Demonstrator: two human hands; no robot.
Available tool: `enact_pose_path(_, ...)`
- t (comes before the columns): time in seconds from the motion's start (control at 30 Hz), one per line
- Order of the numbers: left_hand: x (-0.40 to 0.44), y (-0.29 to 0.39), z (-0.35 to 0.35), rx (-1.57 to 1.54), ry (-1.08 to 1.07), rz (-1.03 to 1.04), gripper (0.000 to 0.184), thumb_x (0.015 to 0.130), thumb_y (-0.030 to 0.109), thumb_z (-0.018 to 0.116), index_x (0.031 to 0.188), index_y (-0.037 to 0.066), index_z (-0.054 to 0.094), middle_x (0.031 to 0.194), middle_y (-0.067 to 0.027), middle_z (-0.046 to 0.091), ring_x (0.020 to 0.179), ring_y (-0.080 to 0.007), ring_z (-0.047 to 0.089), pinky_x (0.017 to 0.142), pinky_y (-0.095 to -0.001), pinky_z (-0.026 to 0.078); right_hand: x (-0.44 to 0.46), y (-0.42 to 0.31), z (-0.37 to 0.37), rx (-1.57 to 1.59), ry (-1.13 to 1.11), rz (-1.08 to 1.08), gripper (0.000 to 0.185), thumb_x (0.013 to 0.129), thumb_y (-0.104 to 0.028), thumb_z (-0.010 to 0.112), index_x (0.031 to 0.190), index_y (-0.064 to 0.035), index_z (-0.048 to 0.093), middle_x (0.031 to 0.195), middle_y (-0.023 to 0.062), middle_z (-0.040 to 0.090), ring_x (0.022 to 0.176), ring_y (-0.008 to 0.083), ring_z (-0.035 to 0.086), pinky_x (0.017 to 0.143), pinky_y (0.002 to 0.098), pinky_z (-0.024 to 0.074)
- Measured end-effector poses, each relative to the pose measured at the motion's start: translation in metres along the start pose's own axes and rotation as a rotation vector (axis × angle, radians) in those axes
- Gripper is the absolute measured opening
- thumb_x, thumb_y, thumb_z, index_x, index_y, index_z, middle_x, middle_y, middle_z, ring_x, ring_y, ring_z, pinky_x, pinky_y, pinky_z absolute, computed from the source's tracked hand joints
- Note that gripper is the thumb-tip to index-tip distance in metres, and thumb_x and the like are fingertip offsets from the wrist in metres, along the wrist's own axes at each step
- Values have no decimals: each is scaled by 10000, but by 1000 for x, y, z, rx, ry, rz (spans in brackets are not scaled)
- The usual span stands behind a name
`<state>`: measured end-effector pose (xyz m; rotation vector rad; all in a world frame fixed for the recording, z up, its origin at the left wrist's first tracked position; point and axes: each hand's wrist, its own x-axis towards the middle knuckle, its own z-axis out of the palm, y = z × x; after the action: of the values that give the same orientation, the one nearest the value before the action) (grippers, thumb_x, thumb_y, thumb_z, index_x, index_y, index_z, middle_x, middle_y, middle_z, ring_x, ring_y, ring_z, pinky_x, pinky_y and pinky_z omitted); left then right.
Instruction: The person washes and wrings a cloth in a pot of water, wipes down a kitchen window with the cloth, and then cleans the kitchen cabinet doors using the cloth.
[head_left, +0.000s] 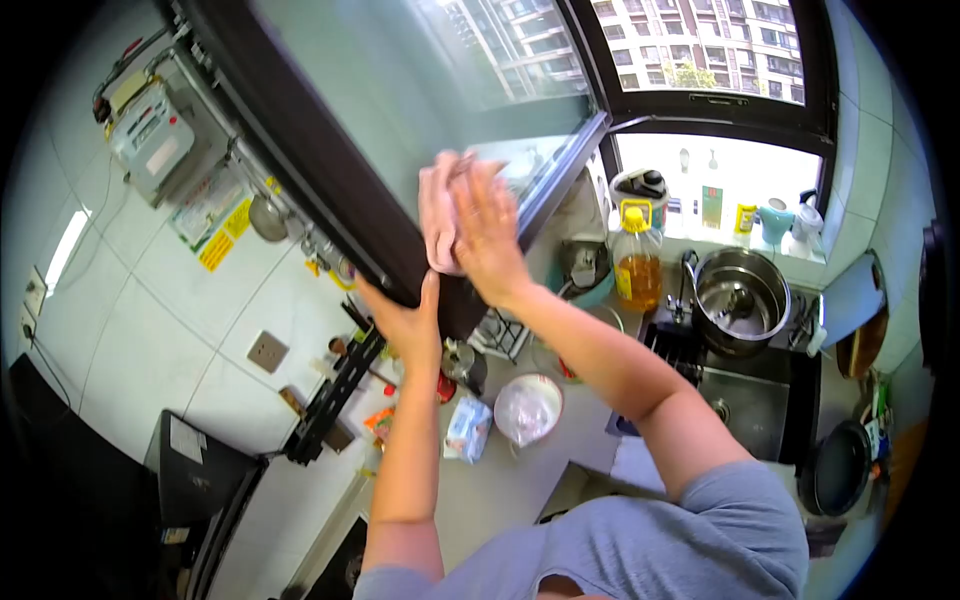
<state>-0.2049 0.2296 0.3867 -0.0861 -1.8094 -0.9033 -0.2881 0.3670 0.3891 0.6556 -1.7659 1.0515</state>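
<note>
A pink cloth [437,215] lies against the glass pane [400,90] of an open, dark-framed window. My right hand [487,230] presses on the cloth with its fingers stretched out, near the pane's lower corner. Below it, my left hand [410,320] holds the bottom edge of the dark window frame [345,170], thumb up and the other fingers partly hidden behind the frame.
Below are a white bowl [529,409], a blue-and-white packet [467,430], an oil bottle [638,270] and a steel pot [741,300] by the sink [750,410]. A gas meter [152,140] hangs on the left wall. A black pan [840,468] stands at right.
</note>
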Motion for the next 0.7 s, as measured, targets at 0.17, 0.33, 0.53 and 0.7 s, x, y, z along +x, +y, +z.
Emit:
enact_pose_path(0.17, -4, -7, 8, -123, 65, -39, 882, 817, 263, 797, 1449, -77, 284, 1361, -218, 469, 1214, -277, 485, 1070, -375, 359, 78, 90, -3, 2, 61, -163, 608, 979, -331, 417, 1519, -73, 310, 1607, 173, 209, 1498, 333, 169, 1204, 500, 105)
enact_pose_path(0.33, -7, -1, 22, -244, 131, -52, 888, 793, 484, 770, 1392, -13, 342, 1257, -109, 463, 1148, -205, 476, 1005, -353, 388, 169, 270, 8, -19, 335, 141, 631, 1032, -527, 210, 1569, -195, 212, 1560, 93, 352, 1434, 294, 324, 1162, 580, 165)
enact_pose_path(0.53, -8, -6, 20, -271, 111, -58, 940, 785, 435, 801, 1435, -15, 293, 1308, -122, 457, 1193, -221, 467, 1043, -359, 363, 197, 345, 20, -244, 329, 565, 654, 1014, -536, 227, 1572, -197, 198, 1574, 79, 331, 1442, 348, 301, 1161, 606, 137)
enact_pose_path(0.7, -7, -3, 16, -273, 89, -43, 870, 788, 323, 818, 1408, -26, 318, 1289, -139, 482, 1166, -224, 492, 1027, -356, 382, 165, 210, 24, 34, 454, 65, 696, 1015, -558, 264, 1570, -144, 195, 1600, 150, 247, 1471, 324, 245, 1180, 537, 135)
